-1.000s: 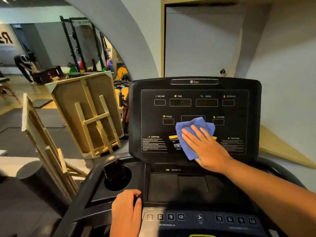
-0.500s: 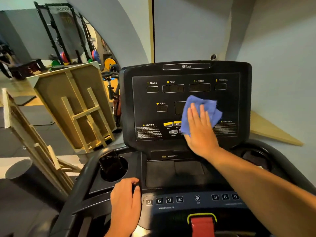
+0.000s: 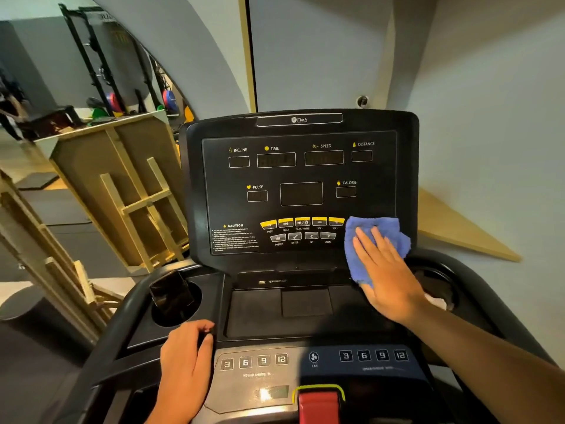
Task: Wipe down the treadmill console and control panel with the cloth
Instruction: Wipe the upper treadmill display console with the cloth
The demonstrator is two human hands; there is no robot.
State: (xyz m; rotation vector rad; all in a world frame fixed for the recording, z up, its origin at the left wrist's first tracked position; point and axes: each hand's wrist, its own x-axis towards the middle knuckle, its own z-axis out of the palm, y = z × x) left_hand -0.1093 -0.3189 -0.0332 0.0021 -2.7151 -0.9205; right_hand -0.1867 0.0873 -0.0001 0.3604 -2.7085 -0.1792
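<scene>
Right hand (image 3: 388,270) spread flat, pressing crumpled blue terry cloth (image 3: 371,240) onto lower-right corner of upright black treadmill console (image 3: 301,185); unwiped yellow button row (image 3: 301,223) just left of cloth; left hand (image 3: 183,365) curled on console's front edge, farther.

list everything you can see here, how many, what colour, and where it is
treadmill console: one, black, centre, upright
cloth: one, blue, console's lower right corner
media buttons: five, yellow, left of the cloth
control panel: one, grey and navy, near edge, number keys
safety key: one, red, bottom centre
phone: one, black, standing in left cup holder
wooden frames: several, tan, leaning at left
left hand: one, grip curled on the tray's edge
right hand: one, flat on the cloth
</scene>
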